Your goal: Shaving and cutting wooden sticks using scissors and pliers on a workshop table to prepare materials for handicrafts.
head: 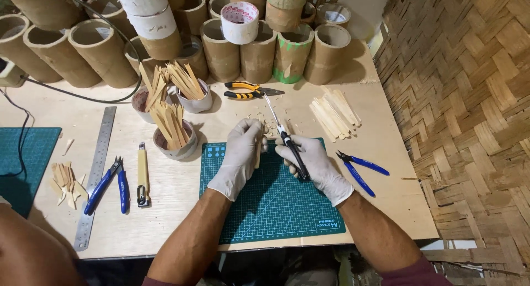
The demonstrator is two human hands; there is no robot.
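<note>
Both my hands wear white gloves and rest over the green cutting mat (276, 203). My left hand (238, 156) is closed on a small wooden stick (258, 153), held upright near the mat's far edge. My right hand (316, 167) grips a black-handled craft knife (287, 140), whose thin blade points away toward the back of the table, next to the stick. Wood shavings (269, 125) lie just beyond the mat.
Flat wooden sticks (334, 114) are piled at the right, blue cutters (361, 170) beside my right hand. Yellow-black pliers (248, 90), three cups of sticks (175, 129), a steel ruler (96, 175), blue pliers (110, 184), a utility knife (143, 173) and cardboard tubes (221, 49) surround the workspace.
</note>
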